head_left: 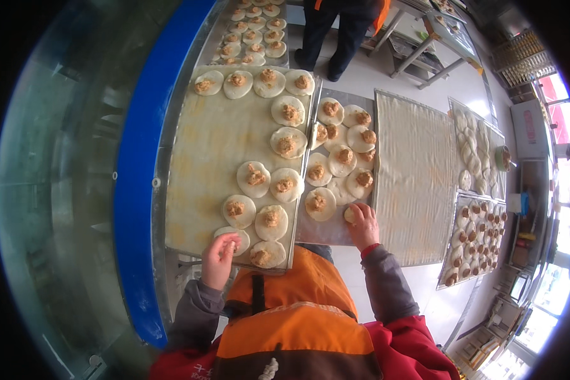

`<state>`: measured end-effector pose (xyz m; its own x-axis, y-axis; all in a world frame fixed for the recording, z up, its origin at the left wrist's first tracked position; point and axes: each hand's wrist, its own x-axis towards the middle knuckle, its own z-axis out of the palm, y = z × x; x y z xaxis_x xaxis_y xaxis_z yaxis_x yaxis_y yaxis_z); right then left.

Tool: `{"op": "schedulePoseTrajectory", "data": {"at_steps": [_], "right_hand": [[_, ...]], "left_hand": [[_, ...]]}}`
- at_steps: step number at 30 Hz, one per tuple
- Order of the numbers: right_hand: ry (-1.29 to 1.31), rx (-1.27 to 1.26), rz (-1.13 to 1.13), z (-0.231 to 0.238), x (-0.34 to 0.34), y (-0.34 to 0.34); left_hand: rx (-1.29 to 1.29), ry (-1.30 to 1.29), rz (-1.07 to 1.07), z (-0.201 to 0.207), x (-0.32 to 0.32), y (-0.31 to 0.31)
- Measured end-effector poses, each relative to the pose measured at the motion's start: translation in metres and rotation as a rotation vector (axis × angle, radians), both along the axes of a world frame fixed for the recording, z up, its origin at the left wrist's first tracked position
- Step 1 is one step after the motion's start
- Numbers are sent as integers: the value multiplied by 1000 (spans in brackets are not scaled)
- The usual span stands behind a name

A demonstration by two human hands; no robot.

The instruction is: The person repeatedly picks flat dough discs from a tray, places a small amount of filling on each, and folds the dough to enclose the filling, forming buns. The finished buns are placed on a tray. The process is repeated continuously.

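Observation:
My left hand (218,259) is at the near end of a lined tray (202,152), its fingers pinched together over a flat dough round (239,237). Whatever lies between those fingertips is too small to name. Just right of it sits another dough round with a lump of orange-brown filling (272,218). My right hand (364,227) is at the near edge of a metal tray (326,235), with its fingers closed on a small pale piece of dough (349,215). Ahead of that hand, filled dough rounds (342,161) lie close together and partly overlap.
A blue edge strip (147,171) runs along the left. Farther off is another tray of filled rounds (255,35). To the right are a cloth-covered board (415,177), twisted dough pieces (472,149) and darker-topped rounds (475,234). A person's legs (335,35) stand beyond the trays.

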<state>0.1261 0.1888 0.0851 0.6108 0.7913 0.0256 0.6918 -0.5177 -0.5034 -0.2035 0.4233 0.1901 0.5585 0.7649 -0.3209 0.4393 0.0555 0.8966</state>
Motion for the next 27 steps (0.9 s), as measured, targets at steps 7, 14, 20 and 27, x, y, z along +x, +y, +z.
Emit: {"op": "schedulePoseTrajectory", "data": {"at_steps": [7, 14, 20, 27], "right_hand": [[2, 49, 17, -9, -2, -8], [38, 143, -194, -34, -4, -16], [871, 336, -603, -51, -13, -26], [717, 241, -360, -17, -51, 12]], "left_hand": [[168, 137, 133, -54, -71, 24], [426, 381, 21, -97, -79, 12], [329, 346, 28, -90, -76, 10], [499, 390, 25, -87, -58, 9]]}}
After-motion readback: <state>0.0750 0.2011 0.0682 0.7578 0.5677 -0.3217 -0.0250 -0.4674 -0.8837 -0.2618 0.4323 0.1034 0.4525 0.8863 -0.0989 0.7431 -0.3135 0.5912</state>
